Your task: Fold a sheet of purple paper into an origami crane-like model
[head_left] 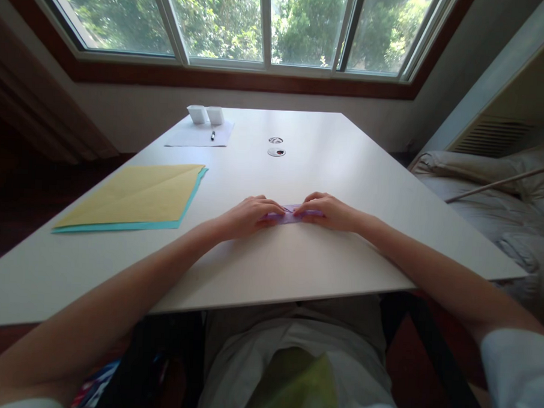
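Note:
A small folded piece of purple paper [289, 217] lies on the white table [269, 264], close to its front edge. My left hand [252, 216] has its fingers closed on the paper's left end. At the right end, my right hand [329, 211] grips it in the same way, fingertips bent down onto it. Only the strip between the two hands shows plainly; the ends are partly covered by my fingers.
To the left lie large yellow paper sheets [137, 192] over teal sheets [118, 226]. Farther back, two white containers [206, 115] and a pen [212, 136] rest on white paper [193, 139]. Round table fittings [276, 151] sit mid-table. A sofa [492, 201] stands right.

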The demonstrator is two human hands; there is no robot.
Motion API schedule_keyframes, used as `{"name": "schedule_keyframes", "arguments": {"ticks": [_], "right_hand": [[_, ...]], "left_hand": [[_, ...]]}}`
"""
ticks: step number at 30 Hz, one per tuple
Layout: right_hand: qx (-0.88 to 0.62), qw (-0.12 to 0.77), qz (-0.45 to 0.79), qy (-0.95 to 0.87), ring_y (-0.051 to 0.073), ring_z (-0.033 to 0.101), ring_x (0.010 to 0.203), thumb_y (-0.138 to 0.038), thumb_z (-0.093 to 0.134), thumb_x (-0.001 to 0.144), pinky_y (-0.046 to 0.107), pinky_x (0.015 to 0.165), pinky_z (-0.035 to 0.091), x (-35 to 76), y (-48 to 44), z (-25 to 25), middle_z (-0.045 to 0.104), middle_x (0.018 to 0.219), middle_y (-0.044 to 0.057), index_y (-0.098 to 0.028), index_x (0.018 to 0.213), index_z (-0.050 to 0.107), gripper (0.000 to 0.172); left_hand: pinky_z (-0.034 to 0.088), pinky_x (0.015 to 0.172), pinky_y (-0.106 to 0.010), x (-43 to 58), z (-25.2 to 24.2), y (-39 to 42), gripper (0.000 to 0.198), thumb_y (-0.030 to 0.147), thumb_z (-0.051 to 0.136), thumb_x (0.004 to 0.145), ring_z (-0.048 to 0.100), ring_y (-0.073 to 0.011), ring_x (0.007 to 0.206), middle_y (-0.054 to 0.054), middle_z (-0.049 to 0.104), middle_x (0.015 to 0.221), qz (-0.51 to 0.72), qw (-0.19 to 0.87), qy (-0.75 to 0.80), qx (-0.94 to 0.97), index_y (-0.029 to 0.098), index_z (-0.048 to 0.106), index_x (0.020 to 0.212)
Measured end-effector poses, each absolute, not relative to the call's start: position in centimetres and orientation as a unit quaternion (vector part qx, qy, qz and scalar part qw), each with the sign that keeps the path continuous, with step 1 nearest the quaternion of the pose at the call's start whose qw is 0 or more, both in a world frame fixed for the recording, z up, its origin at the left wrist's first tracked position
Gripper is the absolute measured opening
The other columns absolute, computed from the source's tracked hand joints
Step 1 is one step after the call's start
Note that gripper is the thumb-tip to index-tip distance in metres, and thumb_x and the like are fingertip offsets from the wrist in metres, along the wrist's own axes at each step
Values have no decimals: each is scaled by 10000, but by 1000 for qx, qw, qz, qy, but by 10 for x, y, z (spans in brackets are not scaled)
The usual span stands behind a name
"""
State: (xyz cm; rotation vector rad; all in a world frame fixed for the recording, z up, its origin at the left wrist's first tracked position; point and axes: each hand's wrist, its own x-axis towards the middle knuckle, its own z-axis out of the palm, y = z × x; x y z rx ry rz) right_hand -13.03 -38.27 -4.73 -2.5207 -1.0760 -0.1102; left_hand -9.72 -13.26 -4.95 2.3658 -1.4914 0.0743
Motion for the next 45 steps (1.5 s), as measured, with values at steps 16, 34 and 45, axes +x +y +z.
{"name": "schedule_keyframes", "arguments": {"ticks": [16,34,45], "right_hand": [[-884,91,-141,-436,175,618,834,-305,407,894,308,833,383,-130,-381,-52,695,870,88,-178,939,655,282],[-916,299,-93,-252,124,597,707,-315,529,800,237,686,421,-115,-367,-53,692,792,9,-207,915,692,228],[-909,309,-100,-261,120,594,725,-250,527,791,233,694,434,-107,-365,-59,685,821,20,-185,880,691,198]], "left_hand": [[448,815,-289,-102,-43,-139,228,325,506,834,590,-189,917,-92,671,936,31,183,-560,808,169,662,893],[451,698,-251,-91,-51,-153,198,269,507,813,587,-124,717,-7,654,859,53,308,-372,874,197,563,989],[405,861,-384,-106,-52,-155,250,157,405,873,513,-227,998,-97,592,1071,172,84,-472,861,177,628,984]]}}
